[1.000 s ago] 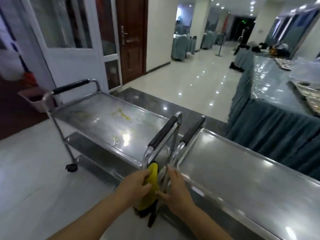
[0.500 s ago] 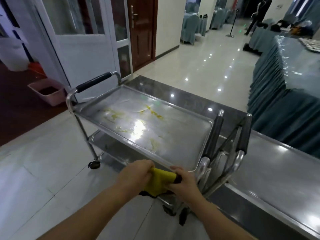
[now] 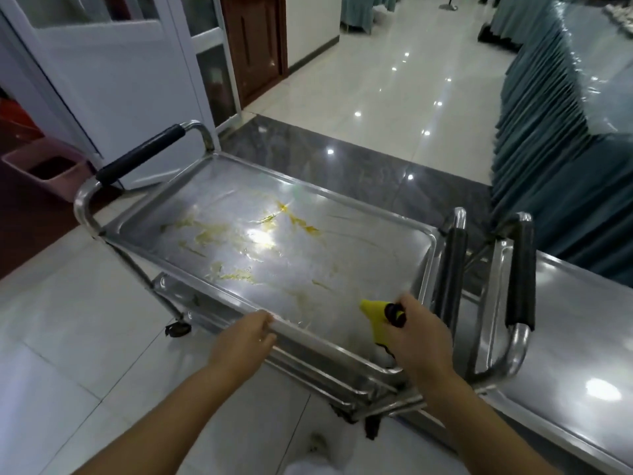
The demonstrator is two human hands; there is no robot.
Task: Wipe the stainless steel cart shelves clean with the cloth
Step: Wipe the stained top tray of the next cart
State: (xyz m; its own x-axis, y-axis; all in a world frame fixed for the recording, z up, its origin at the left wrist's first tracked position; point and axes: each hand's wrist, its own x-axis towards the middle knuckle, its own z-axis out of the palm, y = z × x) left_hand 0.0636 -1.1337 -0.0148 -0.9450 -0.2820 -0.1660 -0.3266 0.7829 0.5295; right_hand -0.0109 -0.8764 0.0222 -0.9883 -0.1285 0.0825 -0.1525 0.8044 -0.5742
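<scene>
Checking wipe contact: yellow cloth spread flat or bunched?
Bunched. The yellow cloth is wadded in the grip of the right hand, one crumpled corner poking out over the top shelf; contact with steel: cannot tell.

Your left grip (image 3: 245, 341) and right grip (image 3: 423, 341) are bare, as are your left forearm (image 3: 178, 416) and right forearm (image 3: 479, 426). Low between them sits a blurred white patch (image 3: 308, 466), clothing or shoe, unclear which.
</scene>
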